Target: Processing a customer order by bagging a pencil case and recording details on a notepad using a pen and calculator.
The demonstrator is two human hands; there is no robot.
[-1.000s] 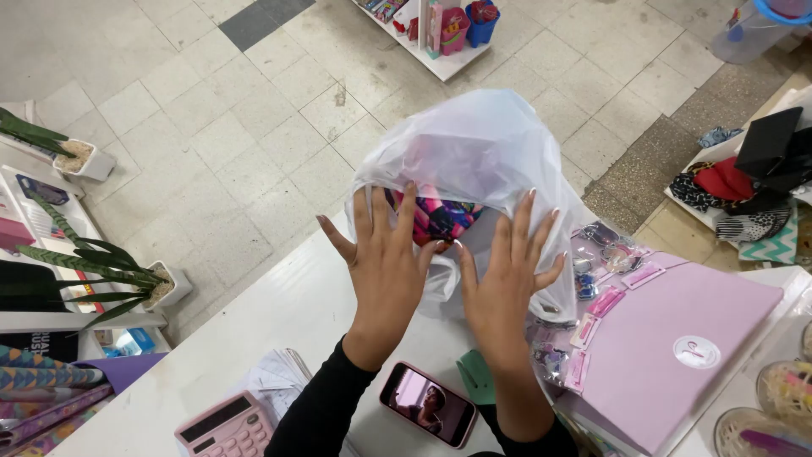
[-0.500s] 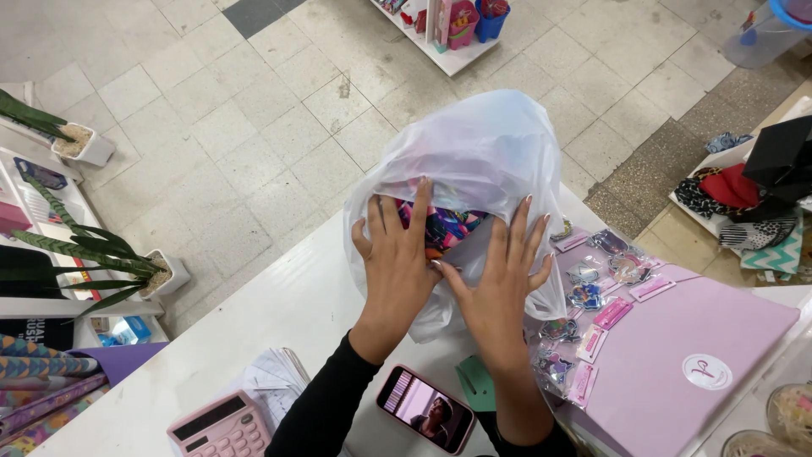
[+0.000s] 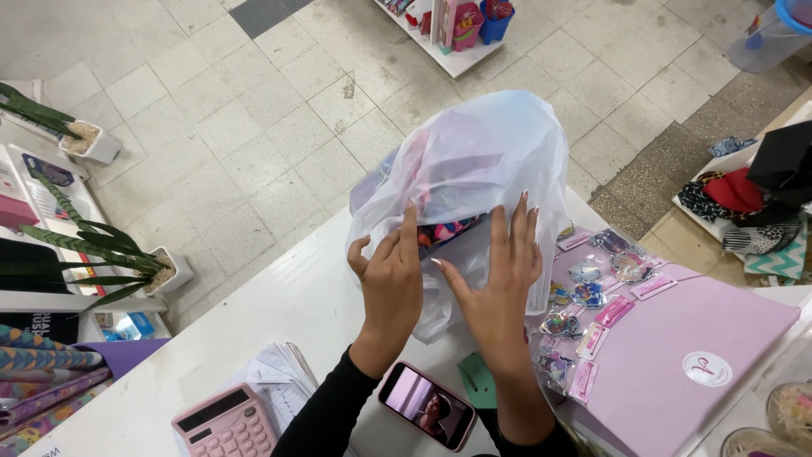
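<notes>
Hands, left hand [image 3: 391, 272] and right hand [image 3: 499, 271], press flat with fingers spread against the translucent white plastic bag [image 3: 474, 161] holding colourful items on the white counter [image 3: 288, 305], apparently smoothing it; closing it seemingly needs gathering the plastic.

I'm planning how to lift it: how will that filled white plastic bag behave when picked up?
The plastic bag will probably be floppy: its thin film creases under the left hand and right hand. It is likely slippery and sagging, as colourful contents bulge low inside.
</notes>
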